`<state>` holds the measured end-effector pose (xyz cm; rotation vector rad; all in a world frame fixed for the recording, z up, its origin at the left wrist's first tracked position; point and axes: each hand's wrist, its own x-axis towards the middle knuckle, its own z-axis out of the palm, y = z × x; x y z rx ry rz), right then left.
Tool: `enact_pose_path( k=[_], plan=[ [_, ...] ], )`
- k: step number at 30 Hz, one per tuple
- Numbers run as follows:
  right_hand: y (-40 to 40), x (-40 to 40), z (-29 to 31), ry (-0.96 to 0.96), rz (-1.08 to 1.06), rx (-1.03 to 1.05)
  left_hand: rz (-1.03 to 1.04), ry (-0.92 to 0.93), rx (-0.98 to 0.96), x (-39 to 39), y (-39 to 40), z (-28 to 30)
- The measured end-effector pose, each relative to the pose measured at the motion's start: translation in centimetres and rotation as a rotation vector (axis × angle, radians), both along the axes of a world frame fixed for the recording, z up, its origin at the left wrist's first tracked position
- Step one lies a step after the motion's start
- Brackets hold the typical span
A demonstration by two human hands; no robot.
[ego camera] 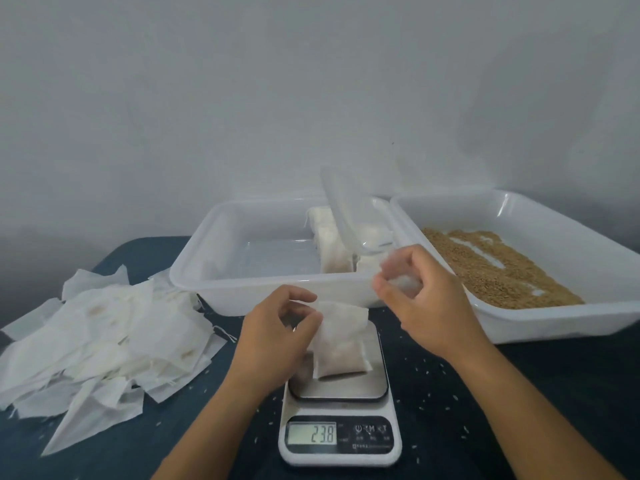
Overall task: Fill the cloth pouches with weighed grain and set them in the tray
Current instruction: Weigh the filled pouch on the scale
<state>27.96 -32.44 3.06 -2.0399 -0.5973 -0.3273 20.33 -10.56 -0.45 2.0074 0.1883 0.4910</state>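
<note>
I saw only two bare forearms entering from below, ending in the left hand (277,327) and right hand (429,299); no sleeves, gloves, rings or watch showed.

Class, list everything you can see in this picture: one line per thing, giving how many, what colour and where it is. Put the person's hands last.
Filled pouch: one, white, standing on the scale.
Scale: one, white with a steel platform, front centre; display reads 238.
Empty pouches: a loose pile, white, on the left of the table.
Tray: one, white, behind the scale; filled pouches stacked at its right end, count unclear.
Grain tray: one, white, on the right, holding brown grain.
Clear scoop: one, transparent, tilted over the tray.
Table: one, dark blue, with scattered grains.
Left hand: pinches the pouch's top.
Right hand: grips the scoop's handle.
</note>
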Motion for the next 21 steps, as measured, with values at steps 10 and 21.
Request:
enact_pose_path(
  k=[10,21],
  plan=[
    [1.1,-2.0,0.5,0.009,0.259,-0.096,-0.034,-0.169,-0.065,-1.5,-0.8,1.0],
    [0.3,-2.7,1.5,-0.133,0.219,-0.153,0.006,-0.154,-0.043,-1.6,-1.0,1.1]
  ],
)
